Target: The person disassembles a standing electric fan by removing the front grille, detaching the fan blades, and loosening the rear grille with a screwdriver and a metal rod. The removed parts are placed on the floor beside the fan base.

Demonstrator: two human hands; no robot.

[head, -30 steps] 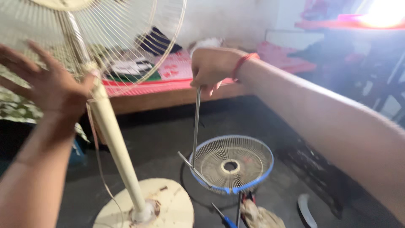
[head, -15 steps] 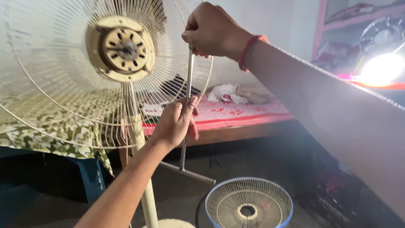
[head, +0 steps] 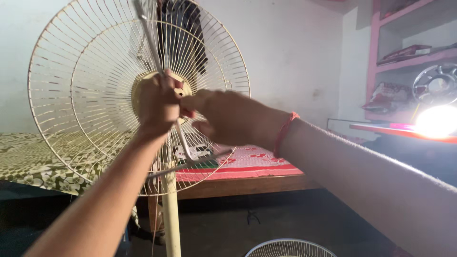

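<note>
My right arm comes in from the right side, with a red thread around my wrist (head: 284, 133). My right hand (head: 228, 116) is a bit blurry. Its fingers are curled and reach toward the metal T-shaped tool (head: 178, 133); I cannot tell if they pinch it. My left hand (head: 157, 102) is just beside it. It is closed in a fist around the long thin rod of the tool. The rod leans up and to the left, and its short crossbar sticks out below my hands.

Right behind my hands is the round cream wire guard (head: 95, 57) of the standing fan. Its cream pole (head: 171, 214) goes down to the floor. Another wire fan guard (head: 290, 248) lies low on the dark floor.

Farther back is a bed (head: 247, 164) with a red cloth. A bright lamp (head: 435, 121) shines on the right, under pink shelves (head: 404, 62).
</note>
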